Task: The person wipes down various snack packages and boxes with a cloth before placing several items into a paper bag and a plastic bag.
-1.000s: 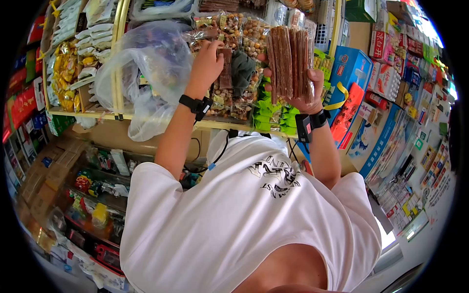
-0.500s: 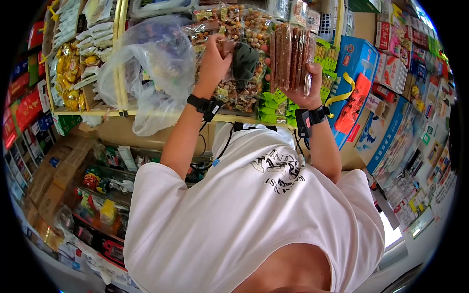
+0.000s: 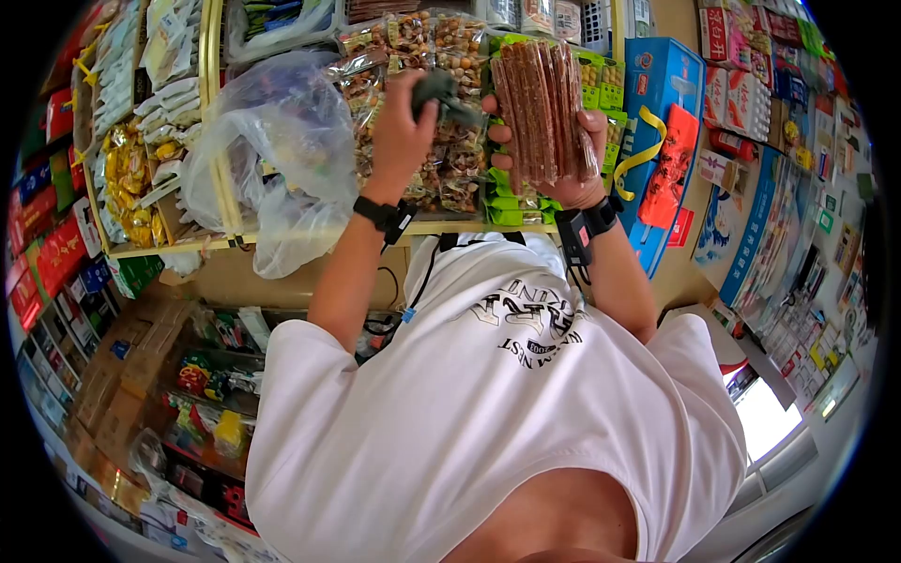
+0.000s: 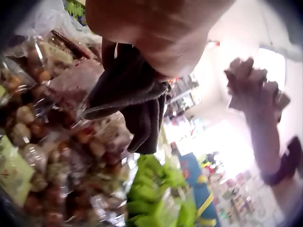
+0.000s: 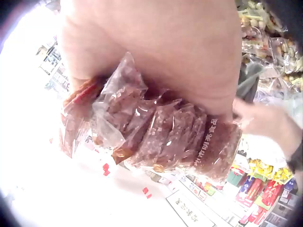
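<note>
My left hand [image 3: 401, 131] pinches a dark grey-green cloth [image 3: 439, 97] over clear bags of round brown snacks [image 3: 458, 169]. Seen from the left wrist, the folded cloth [image 4: 130, 94] hangs from under the hand, with its fingertips mostly hidden. On the other side my right hand [image 3: 580, 190] grips a thick bundle of reddish-brown snack sticks [image 3: 540, 108] in clear wrappers, standing upright side by side. The right wrist view shows the ends of these wrapped sticks [image 5: 165, 132] in a row below the palm, one with white printed characters.
A crumpled clear plastic bag [image 3: 272, 141] lies left of the snack bags. Bright green packets [image 3: 507, 208] sit under the bundle. A blue box [image 3: 648, 141] with a yellow ribbon stands at the right. The shelf's front edge [image 3: 450, 227] runs before the torso.
Earlier my left hand was at a brown wrapped piece beside the cloth lying on the bags; now it holds the cloth. The right hand keeps its bundle, which sits slightly further left in view.
</note>
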Demonstrator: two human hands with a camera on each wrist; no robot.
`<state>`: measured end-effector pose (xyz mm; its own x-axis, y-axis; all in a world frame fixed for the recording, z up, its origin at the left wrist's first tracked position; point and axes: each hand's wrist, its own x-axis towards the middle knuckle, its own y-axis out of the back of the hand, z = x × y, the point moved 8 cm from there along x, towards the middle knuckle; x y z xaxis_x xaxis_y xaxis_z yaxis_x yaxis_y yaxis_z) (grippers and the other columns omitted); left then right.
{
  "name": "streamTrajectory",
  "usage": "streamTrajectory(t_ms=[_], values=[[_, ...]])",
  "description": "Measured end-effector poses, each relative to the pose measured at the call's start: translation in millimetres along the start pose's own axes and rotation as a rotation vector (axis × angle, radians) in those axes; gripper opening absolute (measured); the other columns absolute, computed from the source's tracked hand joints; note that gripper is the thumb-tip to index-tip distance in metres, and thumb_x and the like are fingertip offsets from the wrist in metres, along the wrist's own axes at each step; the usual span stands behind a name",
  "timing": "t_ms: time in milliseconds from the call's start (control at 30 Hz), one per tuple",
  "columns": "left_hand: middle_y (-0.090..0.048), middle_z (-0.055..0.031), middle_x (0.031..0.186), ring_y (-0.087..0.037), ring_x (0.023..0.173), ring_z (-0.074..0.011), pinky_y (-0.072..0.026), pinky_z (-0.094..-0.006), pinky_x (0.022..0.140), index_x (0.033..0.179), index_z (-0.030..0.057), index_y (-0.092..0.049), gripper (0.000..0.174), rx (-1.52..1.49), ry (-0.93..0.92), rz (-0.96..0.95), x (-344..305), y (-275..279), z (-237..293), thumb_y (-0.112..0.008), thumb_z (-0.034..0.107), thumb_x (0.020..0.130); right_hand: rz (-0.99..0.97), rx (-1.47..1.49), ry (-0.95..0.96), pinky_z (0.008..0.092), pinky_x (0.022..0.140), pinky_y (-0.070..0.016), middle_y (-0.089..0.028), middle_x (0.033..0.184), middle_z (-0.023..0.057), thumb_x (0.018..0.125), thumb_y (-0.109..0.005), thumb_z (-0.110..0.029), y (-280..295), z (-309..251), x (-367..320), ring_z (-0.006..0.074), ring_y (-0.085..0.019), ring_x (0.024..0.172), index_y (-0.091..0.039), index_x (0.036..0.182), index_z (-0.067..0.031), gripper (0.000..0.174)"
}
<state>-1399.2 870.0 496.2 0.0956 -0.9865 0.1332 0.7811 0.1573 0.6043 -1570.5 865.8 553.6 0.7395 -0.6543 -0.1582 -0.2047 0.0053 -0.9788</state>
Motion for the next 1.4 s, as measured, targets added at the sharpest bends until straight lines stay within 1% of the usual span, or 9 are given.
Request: streamTrajectory(t_ms=[133,300,567,700,933,1100,1167,1233,1400], values=[[-0.059,-0.0156,0.108,-0.060,0.099,-0.0333,-0.0481,-0.0401,0.088,0.125,0.0096,-0.058,0.044,-0.340,-0.116,0.389,18.2,82.7,51.6,-0.068,0.012,0.082,0.070,-0.051,-0.034,0.0459,0.086,-0.0516,-0.048,0.139,0.0218,0.080,-0.065,-0.047,-4.8,0.3,-4.5,0.0304,-0.057,0.107,-0.032,0.151,-0.0022,0.090],[-0.059,-0.0151,0.117,-0.059,0.105,-0.0315,-0.0478,-0.0381,0.090,0.124,0.0080,-0.061,0.042,0.020,-0.429,0.411,31.3,102.0,144.1,-0.069,0.008,0.083,0.137,-0.167,-0.047,0.0449,0.086,-0.0516,-0.053,0.134,0.0207,0.081,-0.060,-0.046,-1.5,7.4,-4.7,0.0317,-0.058,0.106,-0.038,0.147,-0.0022,0.082],[-0.063,-0.0083,0.103,-0.064,0.089,-0.0295,-0.0549,-0.0375,0.072,0.111,0.0142,-0.065,0.042,0.035,-0.391,0.117,-7.1,63.8,138.8,-0.076,0.011,0.070,0.214,-0.074,-0.030,0.0436,0.095,-0.0531,-0.067,0.119,0.0176,0.092,-0.050,-0.029,17.5,7.7,-14.8,0.0295,-0.067,0.105,-0.051,0.136,0.0008,0.054],[-0.061,-0.0049,0.100,-0.064,0.082,-0.0275,-0.0553,-0.0383,0.069,0.109,0.0218,-0.064,0.045,-0.048,-0.611,-0.314,-44.7,40.1,140.8,-0.079,0.018,0.066,0.287,-0.199,-0.026,0.0421,0.102,-0.0493,-0.060,0.131,0.0213,0.092,-0.049,-0.033,8.3,5.7,-8.5,0.0318,-0.064,0.112,-0.046,0.140,0.0046,0.061],[-0.062,-0.0114,0.117,-0.063,0.106,-0.0320,-0.0522,-0.0382,0.090,0.121,0.0126,-0.062,0.043,-0.155,-0.052,0.033,-12.4,50.5,44.7,-0.074,0.022,0.081,0.191,-0.176,0.037,0.0473,0.100,-0.0506,-0.052,0.141,0.0223,0.092,-0.050,-0.041,3.3,1.3,-5.2,0.0325,-0.060,0.121,-0.041,0.147,-0.0021,0.068],[-0.053,-0.0160,0.135,-0.053,0.123,-0.0336,-0.0422,-0.0408,0.105,0.137,0.0081,-0.054,0.052,-0.274,-0.043,-0.194,-10.8,11.9,44.0,-0.059,0.042,0.098,0.345,-0.070,0.051,0.0504,0.100,-0.0497,-0.058,0.135,0.0205,0.093,-0.050,-0.038,21.6,6.1,-13.1,0.0344,-0.060,0.119,-0.045,0.143,-0.0031,0.061],[-0.053,-0.0126,0.134,-0.057,0.118,-0.0274,-0.0459,-0.0385,0.100,0.142,0.0066,-0.049,0.055,-0.452,-0.022,-0.233,-12.6,4.1,55.4,-0.062,0.038,0.098,0.330,-0.063,-0.004,0.0512,0.101,-0.0491,-0.058,0.135,0.0199,0.094,-0.049,-0.038,36.4,9.7,-17.0,0.0346,-0.060,0.119,-0.046,0.143,-0.0030,0.060],[-0.053,-0.0103,0.131,-0.059,0.114,-0.0200,-0.0498,-0.0349,0.094,0.144,0.0052,-0.044,0.060,-0.859,0.371,-0.380,-24.0,-10.3,54.5,-0.067,0.034,0.096,0.310,-0.055,-0.060,0.0519,0.101,-0.0484,-0.059,0.135,0.0194,0.094,-0.048,-0.038,36.6,17.6,-14.9,0.0349,-0.060,0.119,-0.047,0.142,-0.0029,0.059],[-0.058,-0.0075,0.122,-0.059,0.110,-0.0161,-0.0516,-0.0326,0.090,0.143,0.0066,-0.044,0.062,-0.989,0.425,-0.435,-26.3,-12.8,38.6,-0.072,0.029,0.093,0.286,-0.025,-0.080,0.0526,0.103,-0.0462,-0.058,0.136,0.0181,0.095,-0.047,-0.039,23.1,27.5,-6.6,0.0335,-0.059,0.120,-0.047,0.143,-0.0018,0.060]])
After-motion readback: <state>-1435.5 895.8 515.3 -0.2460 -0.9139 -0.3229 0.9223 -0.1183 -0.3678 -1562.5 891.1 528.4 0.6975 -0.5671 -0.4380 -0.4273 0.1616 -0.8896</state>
